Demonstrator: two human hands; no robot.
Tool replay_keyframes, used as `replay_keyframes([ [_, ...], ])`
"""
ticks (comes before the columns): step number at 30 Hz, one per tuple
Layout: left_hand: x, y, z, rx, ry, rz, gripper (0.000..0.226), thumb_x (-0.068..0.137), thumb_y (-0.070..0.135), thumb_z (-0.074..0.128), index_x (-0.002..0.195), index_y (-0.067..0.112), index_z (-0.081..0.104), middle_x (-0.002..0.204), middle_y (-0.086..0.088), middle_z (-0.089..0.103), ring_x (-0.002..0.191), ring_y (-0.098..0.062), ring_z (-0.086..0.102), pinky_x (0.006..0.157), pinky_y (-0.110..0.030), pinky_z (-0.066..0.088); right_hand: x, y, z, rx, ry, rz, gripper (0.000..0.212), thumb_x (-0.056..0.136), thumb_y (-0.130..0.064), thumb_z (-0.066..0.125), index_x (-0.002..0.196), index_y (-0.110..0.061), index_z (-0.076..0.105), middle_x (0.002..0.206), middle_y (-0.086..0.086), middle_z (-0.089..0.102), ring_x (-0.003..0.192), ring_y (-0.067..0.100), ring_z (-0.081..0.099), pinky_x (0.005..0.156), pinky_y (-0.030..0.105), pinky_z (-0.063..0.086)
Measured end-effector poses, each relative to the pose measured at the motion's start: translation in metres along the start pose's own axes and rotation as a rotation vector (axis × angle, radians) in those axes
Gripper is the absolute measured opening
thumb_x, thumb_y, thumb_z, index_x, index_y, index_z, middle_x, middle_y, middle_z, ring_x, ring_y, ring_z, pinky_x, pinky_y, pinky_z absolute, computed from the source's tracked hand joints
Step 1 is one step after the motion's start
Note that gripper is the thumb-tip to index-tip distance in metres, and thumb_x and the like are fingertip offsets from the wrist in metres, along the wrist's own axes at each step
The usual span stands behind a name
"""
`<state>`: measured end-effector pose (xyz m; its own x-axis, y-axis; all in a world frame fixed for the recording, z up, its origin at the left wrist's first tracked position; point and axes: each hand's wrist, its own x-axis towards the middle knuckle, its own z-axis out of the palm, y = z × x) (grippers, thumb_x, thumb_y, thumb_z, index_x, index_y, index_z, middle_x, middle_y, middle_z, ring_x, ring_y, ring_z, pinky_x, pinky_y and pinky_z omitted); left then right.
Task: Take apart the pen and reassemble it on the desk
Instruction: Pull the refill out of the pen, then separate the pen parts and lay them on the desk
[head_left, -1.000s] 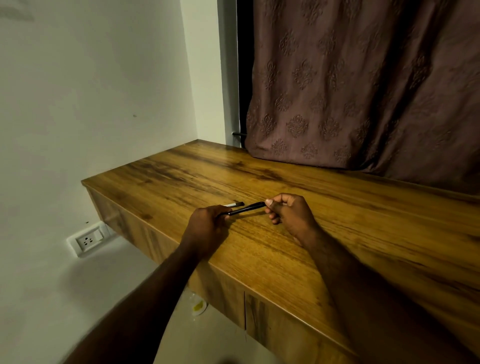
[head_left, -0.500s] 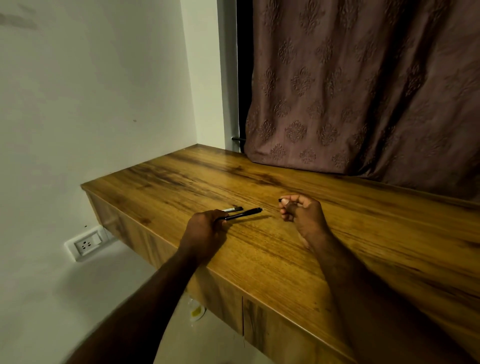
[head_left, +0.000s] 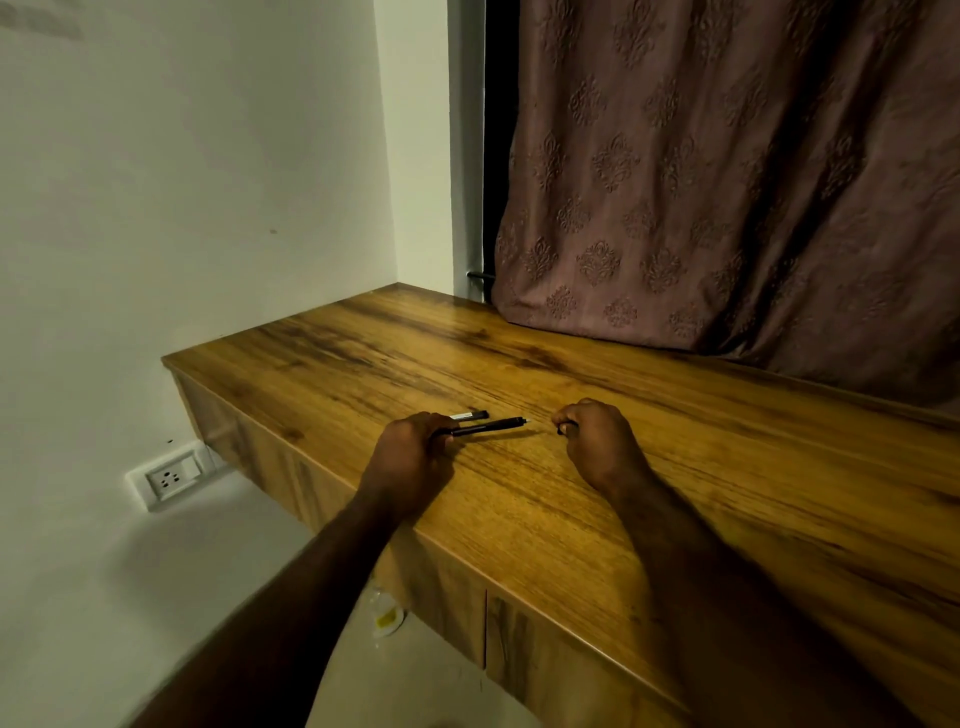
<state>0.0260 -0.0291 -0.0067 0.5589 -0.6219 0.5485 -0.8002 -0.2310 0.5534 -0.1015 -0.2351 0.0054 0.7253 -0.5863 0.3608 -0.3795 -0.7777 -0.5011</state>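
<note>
My left hand (head_left: 410, 452) grips one end of a black pen barrel (head_left: 488, 427), which points right, low over the wooden desk (head_left: 675, 467), with a small pale tip showing at its free end. My right hand (head_left: 597, 441) is a short way to the right of the barrel, fingers curled around a small dark pen piece (head_left: 562, 429) that is mostly hidden. Just behind the barrel a short pen part (head_left: 470, 415), pale with a black end, lies on the desk.
A patterned brown curtain (head_left: 727, 182) hangs over the back of the desk. A white wall stands at the left with a power socket (head_left: 169, 475) below desk level. A small pale object (head_left: 387, 616) lies on the floor under the desk's front edge.
My right hand has pulled a small piece off the barrel's end and moved right, then lowered to the desk. My left hand has kept hold of the barrel.
</note>
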Motion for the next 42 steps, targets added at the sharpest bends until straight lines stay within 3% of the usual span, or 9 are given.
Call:
replay_keyframes([
  [12,0.0,-0.002,0.002,0.057,-0.013,-0.036,0.019,0.085,0.015,0.059,0.098,0.02,0.072,0.08,0.004,0.068,0.065,-0.008,0.06,0.057,-0.019,0.045,-0.001,0.001,0.002,0.059,0.036,0.038,0.031,0.094,-0.009,0.05,0.12,-0.015,0.065,0.114,0.006,0.07,0.1,0.023,0.065,0.087,0.037,0.054],
  [18,0.0,-0.002,0.002,0.046,0.013,0.001,0.016,0.084,0.014,0.061,0.096,0.019,0.071,0.075,0.004,0.068,0.061,-0.009,0.06,0.055,-0.025,0.048,-0.006,0.0,-0.01,0.446,0.317,0.183,0.013,0.09,-0.013,0.063,0.098,-0.01,0.072,0.092,0.003,0.072,0.078,0.013,0.064,0.072,0.028,0.053],
  [21,0.0,-0.001,0.002,0.038,0.014,0.06,0.014,0.087,0.017,0.06,0.097,0.018,0.069,0.072,0.006,0.065,0.057,-0.009,0.057,0.052,-0.026,0.046,-0.015,-0.014,-0.013,0.785,0.234,0.217,0.01,0.089,-0.016,0.066,0.085,-0.007,0.069,0.075,0.005,0.066,0.05,0.01,0.051,0.047,0.022,0.042],
  [24,-0.001,0.0,0.002,0.037,0.036,0.094,0.012,0.085,0.014,0.063,0.094,0.02,0.069,0.07,0.009,0.062,0.055,-0.006,0.053,0.052,-0.021,0.041,-0.023,-0.025,-0.01,0.87,0.123,0.211,0.012,0.088,-0.015,0.067,0.08,-0.007,0.067,0.057,0.0,0.059,0.039,0.009,0.043,0.037,0.018,0.033],
  [28,-0.001,0.0,0.002,0.002,0.032,0.1,0.017,0.08,0.009,0.063,0.093,0.019,0.069,0.072,0.007,0.066,0.058,-0.007,0.057,0.054,-0.022,0.044,-0.026,-0.028,-0.008,0.864,0.005,0.188,0.007,0.088,-0.007,0.065,0.093,-0.002,0.068,0.063,0.002,0.06,0.044,0.013,0.045,0.035,0.017,0.033],
  [36,-0.001,-0.002,0.001,-0.043,0.006,0.119,0.017,0.084,0.018,0.058,0.097,0.022,0.069,0.078,0.007,0.068,0.062,-0.007,0.061,0.055,-0.024,0.049,-0.022,-0.026,-0.003,0.85,-0.039,0.168,0.009,0.087,-0.006,0.065,0.082,-0.012,0.068,0.06,0.002,0.058,0.04,0.008,0.045,0.035,0.017,0.033],
  [42,0.0,0.0,0.001,-0.022,0.001,0.113,0.023,0.086,0.029,0.051,0.097,0.023,0.069,0.077,0.005,0.068,0.061,-0.01,0.061,0.055,-0.031,0.051,-0.021,-0.024,-0.003,0.835,-0.065,0.142,0.006,0.089,-0.008,0.063,0.084,-0.008,0.067,0.063,0.004,0.058,0.041,0.009,0.047,0.036,0.018,0.034],
])
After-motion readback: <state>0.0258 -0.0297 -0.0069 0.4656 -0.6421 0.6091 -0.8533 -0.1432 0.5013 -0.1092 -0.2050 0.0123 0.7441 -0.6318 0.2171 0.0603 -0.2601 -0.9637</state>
